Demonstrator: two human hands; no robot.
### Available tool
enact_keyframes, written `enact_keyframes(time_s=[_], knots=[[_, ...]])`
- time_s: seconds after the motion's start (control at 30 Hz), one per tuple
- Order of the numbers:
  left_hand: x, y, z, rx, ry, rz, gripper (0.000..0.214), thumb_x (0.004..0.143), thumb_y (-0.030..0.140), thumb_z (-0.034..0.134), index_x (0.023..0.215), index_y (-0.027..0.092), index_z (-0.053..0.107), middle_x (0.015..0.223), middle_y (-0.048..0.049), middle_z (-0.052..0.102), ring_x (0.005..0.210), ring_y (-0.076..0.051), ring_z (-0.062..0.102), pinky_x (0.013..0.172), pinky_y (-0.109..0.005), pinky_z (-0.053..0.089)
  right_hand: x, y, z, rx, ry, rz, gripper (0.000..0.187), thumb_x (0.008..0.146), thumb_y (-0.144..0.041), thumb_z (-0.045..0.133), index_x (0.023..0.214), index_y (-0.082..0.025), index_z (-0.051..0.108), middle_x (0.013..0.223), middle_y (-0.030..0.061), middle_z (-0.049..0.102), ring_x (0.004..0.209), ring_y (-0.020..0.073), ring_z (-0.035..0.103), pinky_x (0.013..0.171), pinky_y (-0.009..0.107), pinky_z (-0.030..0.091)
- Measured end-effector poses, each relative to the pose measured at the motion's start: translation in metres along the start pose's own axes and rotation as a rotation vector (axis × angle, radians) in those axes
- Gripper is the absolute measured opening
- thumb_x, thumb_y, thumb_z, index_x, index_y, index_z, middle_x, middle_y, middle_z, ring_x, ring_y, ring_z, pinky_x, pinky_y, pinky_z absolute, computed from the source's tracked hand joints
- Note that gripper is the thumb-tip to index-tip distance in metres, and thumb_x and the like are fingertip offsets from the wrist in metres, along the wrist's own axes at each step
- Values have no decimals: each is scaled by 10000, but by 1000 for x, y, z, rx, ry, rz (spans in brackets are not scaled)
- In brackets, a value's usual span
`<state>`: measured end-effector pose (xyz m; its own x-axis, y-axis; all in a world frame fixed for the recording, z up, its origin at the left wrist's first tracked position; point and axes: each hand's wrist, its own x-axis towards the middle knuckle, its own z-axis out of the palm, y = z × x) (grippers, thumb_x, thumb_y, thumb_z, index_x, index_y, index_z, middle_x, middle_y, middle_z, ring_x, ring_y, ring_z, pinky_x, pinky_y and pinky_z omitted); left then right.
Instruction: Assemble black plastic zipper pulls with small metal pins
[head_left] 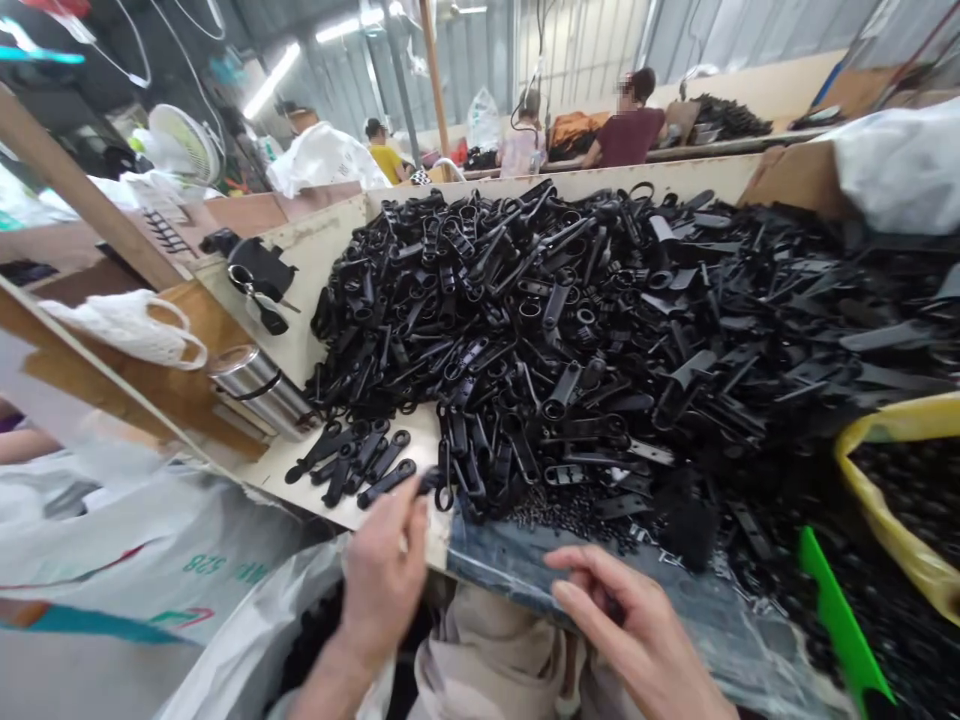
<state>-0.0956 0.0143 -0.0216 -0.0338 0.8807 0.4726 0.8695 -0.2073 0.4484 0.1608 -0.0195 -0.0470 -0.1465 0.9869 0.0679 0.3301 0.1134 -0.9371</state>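
My left hand (pixel 386 565) is closed in a pinch at the near edge of the bench, with a black plastic part (pixel 430 481) at its fingertips. Just beyond it, several black plastic parts with ring-shaped ends (pixel 367 455) lie on the pale board. My right hand (pixel 626 620) hovers over the dark sheet (pixel 510 555), thumb and fingers apart and slightly curled; its palm side is partly hidden. Past both hands rises a large heap of black plastic parts (pixel 487 310). Small dark pieces (pixel 547 510) are scattered along the heap's near edge.
A steel flask (pixel 262 390) stands at the left beside a white woven bag (pixel 127 325). At right are a yellow-rimmed bag (pixel 855 455) of small black pieces and a green strip (pixel 844 620). White sacks (pixel 195 570) crowd the lower left. Other people sit farther back.
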Motion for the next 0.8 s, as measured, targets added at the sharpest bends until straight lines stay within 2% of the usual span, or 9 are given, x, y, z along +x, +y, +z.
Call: enact_keyframes(time_s=[0.07,0.17,0.27,0.37,0.43,0.53,0.63,0.73,0.8], knots=[[19,-34,-4,119,109,4,446,1042,410,449,1240,99,700,1025,-174,776,954,-291,709,907,-434,555,20,-15,5,-140,-58,-110,223,1040,-363,544,978,-233,715,784,-2,640,665,156,610,631,254,493],[32,-59,6,191,88,23,467,1024,352,470,1373,96,644,1391,-238,655,1355,-376,540,1161,-581,358,58,-40,25,-455,-91,-291,194,1012,-170,541,1132,-219,685,1027,48,676,788,166,666,689,270,525],[29,-62,18,345,-24,26,451,1041,230,398,1428,169,621,1546,-202,541,1487,-385,402,1219,-684,157,91,-59,56,-819,-203,-533,164,931,-93,636,1053,-183,697,1124,98,670,875,217,669,660,303,543],[23,-67,24,475,-85,37,473,1047,188,362,1465,201,585,1573,-193,513,1504,-378,383,1209,-715,128,111,-67,83,-904,-247,-644,47,939,-141,682,911,-173,702,1066,90,682,889,244,645,641,338,538],[20,-72,27,457,-30,69,485,1036,219,435,1512,240,529,1614,-197,452,1531,-396,326,1202,-733,100,121,-66,90,-934,-265,-682,94,985,-185,659,899,-192,695,1070,58,682,893,219,628,639,323,524],[21,-73,30,337,133,120,687,1001,247,564,1623,353,293,1724,-132,240,1554,-434,242,1208,-731,58,129,-63,77,-969,-246,-741,161,1054,-205,567,943,-209,683,1113,31,684,879,184,610,624,302,496],[23,-56,29,208,216,201,870,951,245,668,1649,375,166,1752,-76,153,1563,-423,222,1246,-672,103,118,-63,46,-917,-145,-861,276,1104,-188,434,996,-211,687,1122,20,717,821,165,603,646,306,480],[20,-26,28,32,146,386,963,901,193,723,1658,333,145,1754,-102,125,1580,-418,161,1259,-661,103,85,-64,21,-691,-56,-803,284,1104,-197,425,1044,-197,702,1093,30,757,801,160,630,691,304,487],[13,-5,31,-208,-31,465,891,894,184,711,1634,357,247,1716,-83,286,1563,-390,249,1266,-620,163,58,-62,11,-387,-44,-636,189,1066,-250,546,1014,-182,714,1036,42,767,816,161,657,723,280,501]])
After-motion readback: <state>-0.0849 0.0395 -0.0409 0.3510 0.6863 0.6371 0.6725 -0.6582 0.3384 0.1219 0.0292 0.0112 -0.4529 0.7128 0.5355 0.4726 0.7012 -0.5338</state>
